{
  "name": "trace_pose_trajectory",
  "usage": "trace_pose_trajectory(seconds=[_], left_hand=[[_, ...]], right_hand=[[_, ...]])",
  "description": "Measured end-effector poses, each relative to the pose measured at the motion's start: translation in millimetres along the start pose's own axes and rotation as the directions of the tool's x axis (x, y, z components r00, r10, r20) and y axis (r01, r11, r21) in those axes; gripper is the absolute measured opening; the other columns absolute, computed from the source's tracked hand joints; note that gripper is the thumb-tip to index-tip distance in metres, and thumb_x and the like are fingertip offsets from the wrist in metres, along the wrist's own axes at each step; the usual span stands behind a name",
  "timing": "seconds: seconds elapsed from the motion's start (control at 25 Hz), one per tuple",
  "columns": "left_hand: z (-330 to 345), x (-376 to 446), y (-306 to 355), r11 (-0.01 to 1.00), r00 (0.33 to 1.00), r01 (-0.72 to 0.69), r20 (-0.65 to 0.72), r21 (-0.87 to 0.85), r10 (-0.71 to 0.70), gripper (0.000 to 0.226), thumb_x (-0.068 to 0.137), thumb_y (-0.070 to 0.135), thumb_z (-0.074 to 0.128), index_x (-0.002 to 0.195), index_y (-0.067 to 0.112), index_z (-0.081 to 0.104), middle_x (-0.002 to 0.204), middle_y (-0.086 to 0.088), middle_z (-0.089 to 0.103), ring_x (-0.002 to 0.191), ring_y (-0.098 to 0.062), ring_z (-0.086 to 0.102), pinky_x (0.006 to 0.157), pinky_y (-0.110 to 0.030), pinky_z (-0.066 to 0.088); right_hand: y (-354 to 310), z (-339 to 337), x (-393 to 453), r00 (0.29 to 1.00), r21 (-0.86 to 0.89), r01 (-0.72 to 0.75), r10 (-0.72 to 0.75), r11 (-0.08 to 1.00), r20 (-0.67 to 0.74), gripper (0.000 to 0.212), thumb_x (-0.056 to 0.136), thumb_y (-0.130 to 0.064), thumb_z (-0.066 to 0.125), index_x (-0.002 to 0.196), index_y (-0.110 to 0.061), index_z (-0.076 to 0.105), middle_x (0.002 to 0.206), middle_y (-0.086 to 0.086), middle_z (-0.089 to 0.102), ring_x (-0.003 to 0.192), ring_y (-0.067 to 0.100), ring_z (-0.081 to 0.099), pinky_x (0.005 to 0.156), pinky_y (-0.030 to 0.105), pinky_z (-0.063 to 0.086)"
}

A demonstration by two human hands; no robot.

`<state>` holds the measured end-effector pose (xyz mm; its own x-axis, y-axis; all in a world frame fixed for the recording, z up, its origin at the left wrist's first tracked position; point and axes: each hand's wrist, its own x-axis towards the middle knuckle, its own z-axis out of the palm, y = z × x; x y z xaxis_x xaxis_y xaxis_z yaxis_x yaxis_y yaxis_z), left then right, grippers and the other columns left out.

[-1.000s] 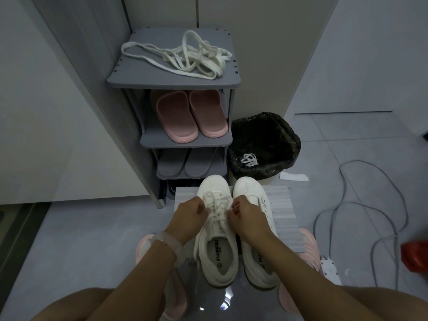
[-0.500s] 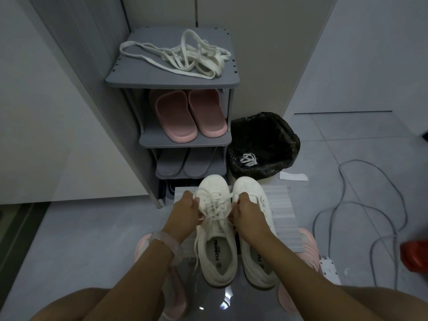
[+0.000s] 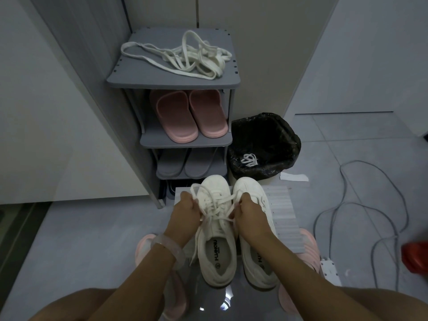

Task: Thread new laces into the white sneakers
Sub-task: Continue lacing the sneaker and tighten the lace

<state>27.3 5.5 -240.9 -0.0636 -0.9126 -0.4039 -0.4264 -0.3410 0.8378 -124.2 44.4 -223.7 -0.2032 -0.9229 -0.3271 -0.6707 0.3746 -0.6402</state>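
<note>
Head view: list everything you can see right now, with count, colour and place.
White low-top sneakers: two, side by side on the floor mat.
Lace being tied: one, white, on the left sneaker.
Loose flat laces: a white tangle on the rack's top shelf.
Grey plastic shoe rack: one, against the wall.
Pink slippers: two, second shelf.
Grey slippers: two, third shelf.
Black-lined bin: one, right of the rack, white scrap inside.
Grey cable: floor, right.
Left hand: pinches a lace loop.
Right hand: pinches the other loop.
</note>
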Motion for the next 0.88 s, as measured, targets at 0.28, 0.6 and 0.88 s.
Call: trace_pose_trajectory(seconds=[0.28,0.6,0.88], left_hand=[[-1.9,-5.2,2.1,0.907,0.978,-0.198,0.136,0.372,0.158,0.029,0.090,0.010,0.050,0.066,0.017,0.036,0.067,0.003,0.045,0.067,-0.016,0.047,0.058,-0.022,0.037],[-4.7,-3.3,0.7,0.941,0.983,-0.139,0.155,0.310,0.094,0.017,0.090,0.015,0.054,0.075,0.017,0.045,0.078,-0.002,0.056,0.074,-0.016,0.054,0.070,-0.028,0.048],[-0.6,-3.8,2.9,0.987,0.997,-0.077,0.037,0.141,0.072,0.031,0.095,0.008,0.040,0.067,0.018,0.030,0.077,-0.016,0.056,0.070,-0.028,0.058,0.063,-0.039,0.053]], right_hand=[[2.1,-0.3,-1.7,0.990,-0.178,0.115,-0.099,0.977,0.096,0.022,0.096,-0.023,0.045,0.076,-0.017,0.040,0.069,-0.007,0.046,0.068,0.012,0.047,0.059,0.025,0.033],[0.3,-3.2,-0.4,0.991,-0.081,0.076,-0.066,0.994,0.119,0.015,0.094,-0.025,0.048,0.084,-0.015,0.047,0.075,-0.005,0.053,0.067,0.010,0.048,0.059,0.024,0.035],[3.5,0.9,-2.5,0.996,-0.054,0.090,-0.089,0.994,0.023,0.030,0.093,-0.013,0.044,0.066,-0.023,0.034,0.064,-0.004,0.049,0.056,0.007,0.044,0.049,0.019,0.031]])
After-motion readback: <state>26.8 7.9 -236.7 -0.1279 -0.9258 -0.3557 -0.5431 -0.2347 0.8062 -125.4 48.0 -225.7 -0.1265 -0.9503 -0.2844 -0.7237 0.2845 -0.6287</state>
